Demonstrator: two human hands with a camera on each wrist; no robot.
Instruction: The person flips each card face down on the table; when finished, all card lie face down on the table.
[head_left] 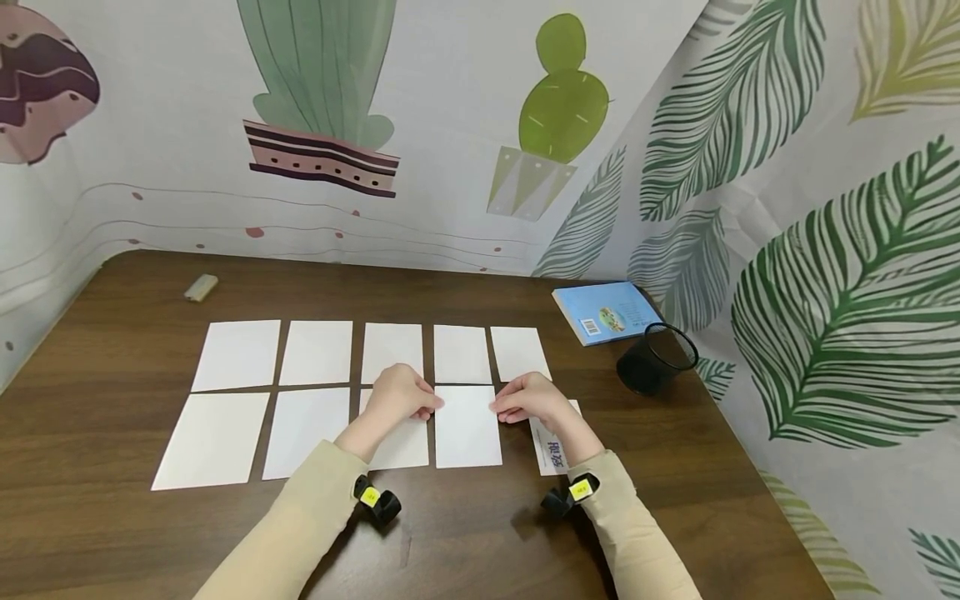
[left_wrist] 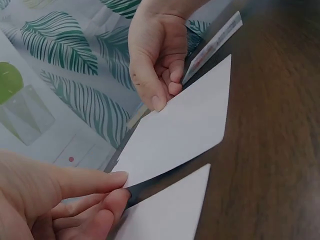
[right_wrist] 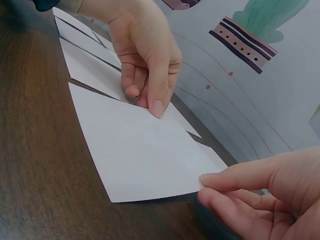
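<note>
Dark wood of the bench (head_left: 112,417) gave little grip, so as your left hand (head_left: 401,397) and right hand (head_left: 528,398) pinched the card's (head_left: 467,425) far corners in the near row, a tug could have skewed it onto neighbouring cards (head_left: 303,429).

**Three views on one white card**

The head camera looks forward and down over the whole wooden table (head_left: 97,400). Each wrist camera sits low and very close, aimed across at the opposite hand. All three share the white card (head_left: 467,425) pinched between the left hand (head_left: 401,396) and the right hand (head_left: 528,398).
</note>
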